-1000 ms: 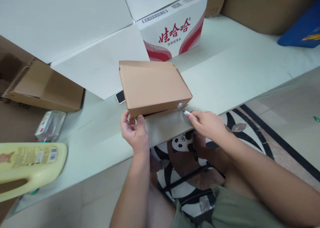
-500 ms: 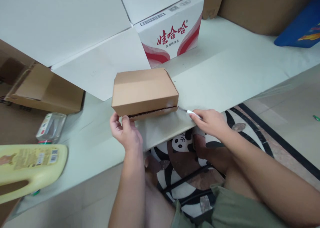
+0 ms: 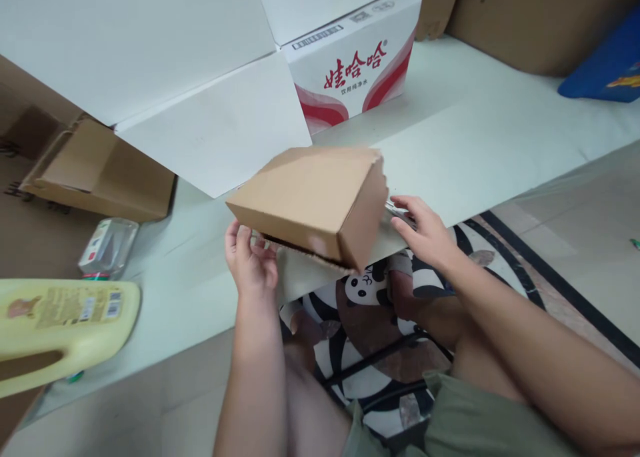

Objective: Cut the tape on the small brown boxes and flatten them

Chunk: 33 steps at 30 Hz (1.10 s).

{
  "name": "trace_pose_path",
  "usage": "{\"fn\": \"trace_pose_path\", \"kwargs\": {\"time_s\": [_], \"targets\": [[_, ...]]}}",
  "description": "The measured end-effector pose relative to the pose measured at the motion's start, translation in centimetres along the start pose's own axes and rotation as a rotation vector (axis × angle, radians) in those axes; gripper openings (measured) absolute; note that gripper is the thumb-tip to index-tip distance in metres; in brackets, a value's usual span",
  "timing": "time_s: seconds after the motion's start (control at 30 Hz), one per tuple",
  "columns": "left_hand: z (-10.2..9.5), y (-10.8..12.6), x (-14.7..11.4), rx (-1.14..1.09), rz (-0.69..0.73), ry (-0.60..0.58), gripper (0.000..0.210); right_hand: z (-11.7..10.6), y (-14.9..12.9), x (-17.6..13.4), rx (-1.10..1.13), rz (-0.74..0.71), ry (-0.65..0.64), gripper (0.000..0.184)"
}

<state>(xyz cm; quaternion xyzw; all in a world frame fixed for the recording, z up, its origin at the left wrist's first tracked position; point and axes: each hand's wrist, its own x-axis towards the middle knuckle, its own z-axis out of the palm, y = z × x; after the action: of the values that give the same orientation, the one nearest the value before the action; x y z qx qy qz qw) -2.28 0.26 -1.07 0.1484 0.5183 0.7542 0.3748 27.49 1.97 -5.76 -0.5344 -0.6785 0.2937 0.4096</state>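
Note:
A small brown cardboard box (image 3: pixel 305 190) sits turned at an angle near the table's front edge, with a dark slit along its front lower side. My left hand (image 3: pixel 250 260) has its fingers curled at the box's near left corner, thumb against the edge. At the box's right side, my right hand (image 3: pixel 423 227) grips a slim white-handled knife (image 3: pixel 395 210). Its tip is hidden behind the box.
White cartons (image 3: pixel 215 123) and a red-printed white carton (image 3: pixel 357 77) stand behind the box. To the left are an open brown carton (image 3: pixel 105 170), a clear bottle (image 3: pixel 113 243) and a yellow jug (image 3: pixel 75 323). A blue container (image 3: pixel 603 77) stands at far right.
The cardboard box has turned, so its right side now faces me and its near right corner reaches the table edge. My right hand with the knife has moved slightly up and right.

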Motion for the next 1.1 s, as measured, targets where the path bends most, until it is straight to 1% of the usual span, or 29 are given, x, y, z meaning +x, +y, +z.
{"fn": "trace_pose_path", "kwargs": {"time_s": [0.07, 0.1, 0.17, 0.27, 0.3, 0.33, 0.47, 0.57, 0.63, 0.67, 0.73, 0.83, 0.9, 0.97, 1.03, 1.1], "targets": [[-0.2, 0.1, 0.0, 0.033, -0.072, -0.029, 0.037, 0.4, 0.1, -0.1, 0.250, 0.006, -0.056, 0.053], [-0.2, 0.1, -0.1, 0.046, -0.101, -0.039, 0.036, 0.5, 0.2, -0.1, 0.341, 0.011, -0.062, 0.058], [-0.2, 0.1, -0.1, 0.061, -0.138, -0.054, 0.036, 0.6, 0.4, 0.0, 0.432, 0.026, -0.010, 0.067], [-0.1, -0.1, 0.0, 0.081, -0.139, -0.087, 0.036, 0.2, 0.6, 0.4, 0.462, 0.057, 0.113, 0.072], [0.0, -0.2, 0.0, 0.094, -0.135, -0.099, 0.036, 0.0, 0.5, 0.4, 0.472, 0.058, 0.111, 0.072], [0.1, -0.3, 0.0, 0.112, -0.134, -0.106, 0.036, -0.2, 0.5, 0.5, 0.483, 0.059, 0.079, 0.071], [0.5, -0.8, -0.1, 0.193, -0.147, -0.067, 0.030, -0.6, -0.2, 0.1, 0.575, 0.088, -0.117, 0.066], [0.8, -0.9, -0.3, 0.224, -0.128, -0.042, 0.027, -0.6, -0.9, -0.1, 0.670, 0.095, -0.177, 0.064], [0.8, -0.9, -0.2, 0.226, -0.096, -0.010, 0.024, -0.5, -1.2, -0.2, 0.711, 0.108, -0.194, 0.055], [0.7, -0.9, -0.2, 0.226, -0.073, 0.010, 0.023, -0.4, -1.4, -0.2, 0.733, 0.121, -0.183, 0.050], [0.5, -1.0, 0.0, 0.244, -0.019, 0.027, 0.025, -0.2, -1.6, -0.3, 0.780, 0.144, -0.112, 0.043], [0.1, -1.3, 0.3, 0.295, 0.069, -0.018, 0.032, 0.2, -1.6, -0.4, 0.796, 0.137, 0.036, 0.039], [-0.1, -1.5, 0.2, 0.319, 0.117, -0.076, 0.035, 0.4, -1.5, -0.4, 0.747, 0.115, 0.082, 0.038], [-0.1, -1.6, 0.0, 0.341, 0.127, -0.160, 0.034, 0.6, -1.4, -0.3, 0.693, 0.101, 0.052, 0.040], [0.0, -1.7, -0.3, 0.381, 0.095, -0.248, 0.034, 0.7, -1.5, -0.3, 0.657, 0.099, -0.021, 0.044], [0.2, -1.8, -0.5, 0.427, 0.065, -0.297, 0.033, 0.8, -1.7, -0.4, 0.638, 0.101, -0.080, 0.046]]}}
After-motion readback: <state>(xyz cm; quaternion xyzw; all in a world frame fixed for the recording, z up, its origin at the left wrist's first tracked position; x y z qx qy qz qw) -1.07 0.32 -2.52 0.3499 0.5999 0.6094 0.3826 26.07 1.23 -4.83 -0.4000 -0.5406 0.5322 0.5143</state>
